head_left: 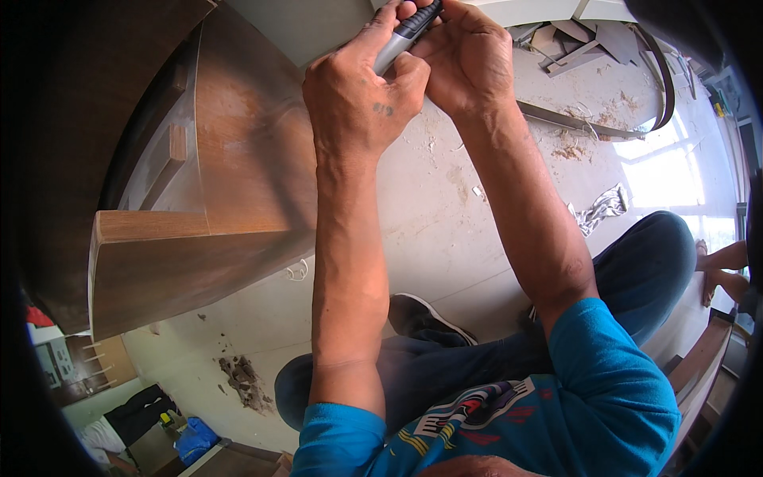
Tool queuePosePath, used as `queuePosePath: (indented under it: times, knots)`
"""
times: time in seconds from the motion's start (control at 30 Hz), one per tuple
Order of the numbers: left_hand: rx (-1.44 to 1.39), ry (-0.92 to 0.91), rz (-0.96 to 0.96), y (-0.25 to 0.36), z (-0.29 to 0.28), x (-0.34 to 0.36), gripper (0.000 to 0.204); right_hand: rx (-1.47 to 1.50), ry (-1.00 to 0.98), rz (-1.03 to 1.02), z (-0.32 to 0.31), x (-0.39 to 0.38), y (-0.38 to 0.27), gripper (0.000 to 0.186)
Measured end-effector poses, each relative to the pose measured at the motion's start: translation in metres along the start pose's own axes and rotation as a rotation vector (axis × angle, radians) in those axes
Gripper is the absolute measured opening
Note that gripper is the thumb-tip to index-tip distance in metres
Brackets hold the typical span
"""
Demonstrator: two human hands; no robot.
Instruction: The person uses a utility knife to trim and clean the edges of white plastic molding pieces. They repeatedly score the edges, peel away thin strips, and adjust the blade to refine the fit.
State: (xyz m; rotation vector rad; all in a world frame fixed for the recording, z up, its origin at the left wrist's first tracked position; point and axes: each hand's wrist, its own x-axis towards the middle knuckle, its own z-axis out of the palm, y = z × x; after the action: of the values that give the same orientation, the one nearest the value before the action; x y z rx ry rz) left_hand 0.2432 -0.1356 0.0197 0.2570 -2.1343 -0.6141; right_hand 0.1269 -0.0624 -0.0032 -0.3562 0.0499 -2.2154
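Observation:
Both my hands are raised together at the top edge of the head view. My left hand (367, 89) is closed around a slim grey tool with a black ridged end (404, 33), its kind not clear. Right beside it, my right hand (469, 63) is turned palm inward, its fingers curled at the tool's black end. The picture's edge cuts off those fingertips and the tool's far end, so what they pinch is hidden. Left of my hands stands a brown wooden panel piece (246, 135) with a wood-edged board (183, 262) at its near end.
A dark curved edging strip (588, 126) loops over the floor at right, near board offcuts (584, 44) and wood shavings. A striped cloth (602, 208) lies close to my knee. Another person's feet (710, 274) show at far right. A blue bag (195, 441) sits lower left.

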Motion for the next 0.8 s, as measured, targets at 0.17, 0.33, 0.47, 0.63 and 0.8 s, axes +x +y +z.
queuePosePath:
  times: [0.17, 0.33, 0.47, 0.63, 0.8]
  knots:
    - [-0.057, -0.006, -0.028, 0.011, -0.002, 0.000, 0.049, -0.002, -0.004, -0.007, 0.002, -0.008, -0.001, 0.020]
    - [-0.076, 0.013, -0.024, 0.009, 0.001, -0.003, 0.049, -0.023, -0.012, -0.006, 0.003, -0.012, -0.003, 0.018]
    - [-0.084, 0.025, -0.078, 0.010, 0.001, 0.000, 0.049, -0.037, 0.008, -0.046, 0.005, -0.005, 0.000, 0.019]
    - [-0.057, 0.004, -0.100, 0.008, 0.000, 0.001, 0.050, -0.046, 0.023, -0.021, 0.005, -0.001, 0.001, 0.020]
    - [-0.050, 0.024, -0.069, 0.003, 0.004, 0.004, 0.050, -0.056, 0.025, -0.022, 0.001, 0.005, -0.001, 0.020]
